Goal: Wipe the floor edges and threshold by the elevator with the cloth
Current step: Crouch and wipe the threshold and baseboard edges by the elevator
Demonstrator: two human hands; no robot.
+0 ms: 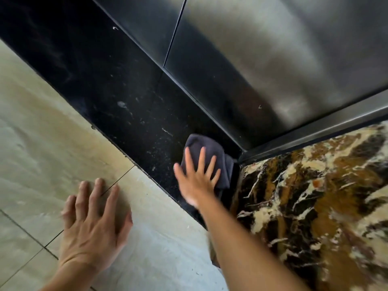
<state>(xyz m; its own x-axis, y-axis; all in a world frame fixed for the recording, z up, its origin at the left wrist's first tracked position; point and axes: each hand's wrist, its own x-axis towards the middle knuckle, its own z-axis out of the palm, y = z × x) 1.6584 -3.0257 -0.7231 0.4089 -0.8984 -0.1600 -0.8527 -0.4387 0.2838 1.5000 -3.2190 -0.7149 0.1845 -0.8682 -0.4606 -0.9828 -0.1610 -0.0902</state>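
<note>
A dark grey cloth [204, 147] lies bunched on the black stone threshold [117, 101], in the corner where the steel elevator door [262, 59] meets the marble wall. My right hand [196, 179] presses flat on the cloth with fingers spread, covering its near part. My left hand [94, 219] rests palm down on the beige floor tiles [37, 148], fingers apart, holding nothing. White dust specks and smears show on the black threshold to the left of the cloth.
A brown, black and cream marble wall panel [315, 202] rises at the right. A metal door frame strip [327, 127] runs along its top edge. Dark grout lines cross the beige tiles near my left hand.
</note>
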